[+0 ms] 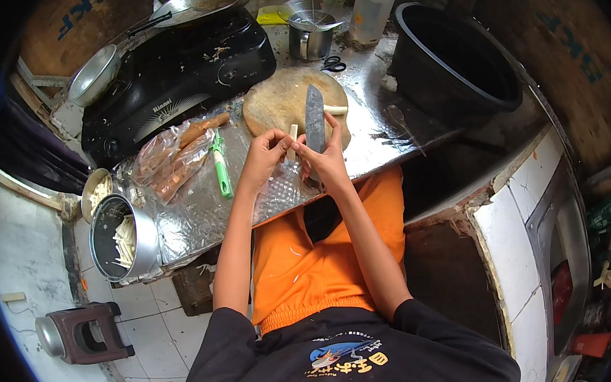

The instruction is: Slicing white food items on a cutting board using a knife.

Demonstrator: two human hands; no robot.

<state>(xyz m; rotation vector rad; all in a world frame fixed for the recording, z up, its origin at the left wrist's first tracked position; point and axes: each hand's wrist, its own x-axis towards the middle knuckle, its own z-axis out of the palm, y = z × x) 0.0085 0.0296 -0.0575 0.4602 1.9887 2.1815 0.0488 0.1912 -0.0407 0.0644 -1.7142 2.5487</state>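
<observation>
My left hand (266,156) pinches a pale stick of peeled root vegetable (294,132) upright between thumb and fingers. In my right hand (330,159) is a kitchen knife, its broad grey blade (314,115) pointing away from me; the handle is mostly hidden by the hand. The right thumb tip comes close to the stick, and whether it touches is unclear. Both hands are over the near edge of a round wooden chopping board (269,102). Another pale peeled piece (336,110) lies on the board's right side, partly behind the blade.
Left of the board are a green-handled peeler (221,168) and brown roots in a plastic bag (166,164). A metal pot (147,241) and a bowl (86,200) hold pale strips. Behind stand a Rinnai stove (168,83), scissors (333,65), a metal mug (310,45) and a black tub (436,73).
</observation>
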